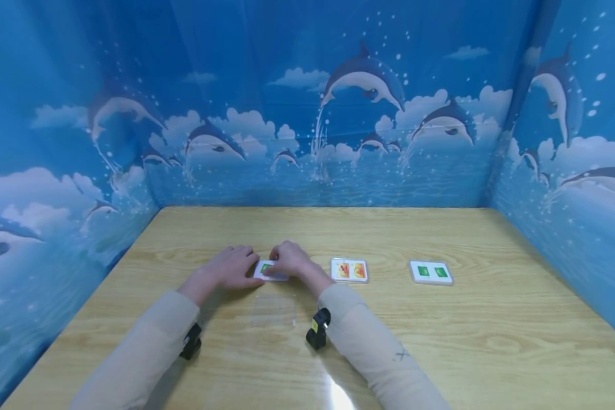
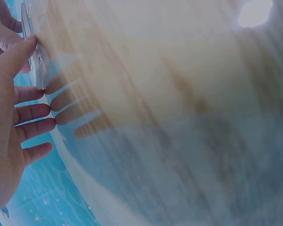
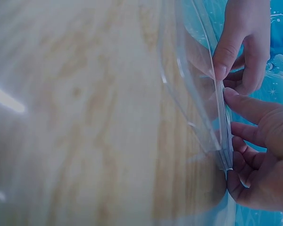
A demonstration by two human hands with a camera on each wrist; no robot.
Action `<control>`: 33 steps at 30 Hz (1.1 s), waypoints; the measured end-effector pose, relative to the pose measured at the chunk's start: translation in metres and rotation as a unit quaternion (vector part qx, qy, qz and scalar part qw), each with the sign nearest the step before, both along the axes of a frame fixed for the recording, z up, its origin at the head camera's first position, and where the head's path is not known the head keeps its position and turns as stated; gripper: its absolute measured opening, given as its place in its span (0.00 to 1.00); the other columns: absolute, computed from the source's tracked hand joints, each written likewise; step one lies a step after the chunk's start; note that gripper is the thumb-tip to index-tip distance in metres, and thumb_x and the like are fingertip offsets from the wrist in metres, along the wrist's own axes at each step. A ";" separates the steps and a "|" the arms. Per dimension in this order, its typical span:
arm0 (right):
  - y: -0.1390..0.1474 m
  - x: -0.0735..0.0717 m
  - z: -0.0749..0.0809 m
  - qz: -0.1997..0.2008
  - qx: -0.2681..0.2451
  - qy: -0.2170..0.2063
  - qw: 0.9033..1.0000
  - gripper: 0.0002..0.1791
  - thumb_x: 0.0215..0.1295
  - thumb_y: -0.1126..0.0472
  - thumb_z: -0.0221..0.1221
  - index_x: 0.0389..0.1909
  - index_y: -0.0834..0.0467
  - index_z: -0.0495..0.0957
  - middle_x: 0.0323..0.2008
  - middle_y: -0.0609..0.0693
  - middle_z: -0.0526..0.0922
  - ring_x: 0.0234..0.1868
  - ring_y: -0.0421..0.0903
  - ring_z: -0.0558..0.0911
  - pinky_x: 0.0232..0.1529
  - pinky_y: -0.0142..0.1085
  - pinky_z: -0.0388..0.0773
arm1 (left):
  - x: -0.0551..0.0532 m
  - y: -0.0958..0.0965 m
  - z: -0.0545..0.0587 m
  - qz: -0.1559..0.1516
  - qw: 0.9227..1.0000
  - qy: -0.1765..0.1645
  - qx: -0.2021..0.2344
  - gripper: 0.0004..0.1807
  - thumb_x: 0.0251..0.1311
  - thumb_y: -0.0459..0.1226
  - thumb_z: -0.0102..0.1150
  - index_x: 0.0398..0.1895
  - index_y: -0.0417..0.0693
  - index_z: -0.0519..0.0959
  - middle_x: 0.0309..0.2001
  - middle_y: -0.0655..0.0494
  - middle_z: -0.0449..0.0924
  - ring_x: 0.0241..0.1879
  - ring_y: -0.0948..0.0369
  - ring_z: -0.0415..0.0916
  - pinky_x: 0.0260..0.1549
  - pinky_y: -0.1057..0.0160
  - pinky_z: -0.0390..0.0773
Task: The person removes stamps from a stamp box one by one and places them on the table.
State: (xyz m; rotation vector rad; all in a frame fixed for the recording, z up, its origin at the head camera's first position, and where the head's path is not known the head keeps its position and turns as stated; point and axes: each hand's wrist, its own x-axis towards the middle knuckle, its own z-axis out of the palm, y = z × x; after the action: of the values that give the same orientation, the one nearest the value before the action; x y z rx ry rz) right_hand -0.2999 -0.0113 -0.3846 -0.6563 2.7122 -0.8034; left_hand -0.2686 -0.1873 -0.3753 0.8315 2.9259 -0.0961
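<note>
A small white card with a green picture lies in a clear plastic case between my two hands, its right part covered. My left hand touches the left end of the case; its thumb is at the near corner, and the other fingers are straight on the table. Reaching over from the right, my right hand pinches at the card and case, thumb over the picture, outer fingers curled. Closer to me, a transparent plastic cover lies flat.
Right of my hands lies a cased card with orange pictures. Farther right is another cased card with two green pictures. A dolphin-print curtain closes off the back and sides of the wooden table.
</note>
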 end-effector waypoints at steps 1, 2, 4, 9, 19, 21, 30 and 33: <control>0.000 0.000 0.000 0.000 0.000 0.000 1.000 0.25 0.48 0.49 0.69 0.46 0.57 0.79 0.39 0.49 0.75 0.37 0.42 0.73 0.35 0.30 0.70 | 0.000 0.000 0.000 0.000 1.000 0.000 0.000 0.30 0.57 0.60 0.52 0.47 0.45 0.74 0.38 0.53 0.70 0.36 0.58 0.66 0.39 0.54 0.69; 0.000 0.000 0.000 -0.001 -0.002 -0.002 1.000 0.24 0.48 0.49 0.69 0.45 0.57 0.79 0.39 0.49 0.76 0.37 0.42 0.73 0.35 0.30 0.71 | 0.000 0.000 0.000 0.000 1.000 0.000 0.001 0.30 0.57 0.60 0.52 0.47 0.45 0.74 0.38 0.53 0.69 0.36 0.58 0.66 0.39 0.53 0.69; 0.000 -0.001 0.001 -0.002 -0.004 -0.002 1.000 0.24 0.49 0.49 0.68 0.45 0.57 0.79 0.39 0.49 0.77 0.37 0.42 0.74 0.35 0.30 0.71 | -0.001 0.000 0.000 0.002 1.000 -0.001 -0.001 0.29 0.57 0.61 0.51 0.47 0.46 0.74 0.38 0.53 0.69 0.36 0.58 0.66 0.40 0.53 0.69; 0.001 -0.001 0.002 -0.007 -0.019 -0.013 1.000 0.22 0.51 0.52 0.68 0.45 0.58 0.79 0.39 0.50 0.79 0.36 0.42 0.75 0.35 0.30 0.72 | -0.003 -0.001 -0.001 0.006 1.000 -0.004 -0.003 0.30 0.57 0.61 0.51 0.47 0.46 0.74 0.39 0.54 0.69 0.38 0.58 0.67 0.42 0.52 0.69; 0.003 -0.003 0.003 0.017 -0.016 -0.007 1.000 0.16 0.55 0.56 0.65 0.43 0.59 0.80 0.38 0.51 0.80 0.35 0.42 0.76 0.36 0.31 0.72 | -0.004 -0.001 -0.003 -0.001 1.000 -0.002 -0.005 0.28 0.56 0.61 0.51 0.44 0.47 0.74 0.37 0.55 0.68 0.35 0.59 0.65 0.38 0.55 0.68; 0.003 -0.004 0.003 0.015 -0.018 -0.008 1.000 0.16 0.55 0.56 0.65 0.43 0.59 0.80 0.38 0.50 0.80 0.35 0.42 0.76 0.36 0.31 0.72 | -0.003 -0.001 -0.003 -0.002 1.000 -0.001 -0.006 0.28 0.56 0.61 0.51 0.44 0.47 0.74 0.37 0.55 0.68 0.36 0.59 0.65 0.39 0.55 0.68; 0.004 -0.007 -0.001 0.001 -0.026 -0.004 1.000 0.09 0.56 0.60 0.63 0.38 0.57 0.79 0.31 0.47 0.78 0.33 0.41 0.75 0.34 0.30 0.72 | -0.002 -0.002 -0.002 -0.003 1.000 -0.003 -0.010 0.31 0.56 0.61 0.51 0.47 0.45 0.74 0.39 0.53 0.70 0.38 0.57 0.67 0.42 0.52 0.69; 0.004 -0.008 -0.001 -0.003 -0.031 -0.004 1.000 0.06 0.57 0.61 0.62 0.35 0.57 0.79 0.29 0.47 0.77 0.32 0.42 0.75 0.32 0.30 0.72 | -0.002 -0.002 -0.003 -0.002 1.000 -0.002 -0.012 0.32 0.56 0.61 0.51 0.49 0.44 0.74 0.40 0.52 0.70 0.39 0.57 0.67 0.43 0.52 0.69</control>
State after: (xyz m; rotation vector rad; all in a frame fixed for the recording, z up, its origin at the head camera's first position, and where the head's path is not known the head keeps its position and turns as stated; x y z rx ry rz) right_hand -0.3074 -0.0073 -0.3859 -0.6580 2.6928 -0.8928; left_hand -0.2708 -0.1894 -0.3779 0.8345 2.9136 -0.1288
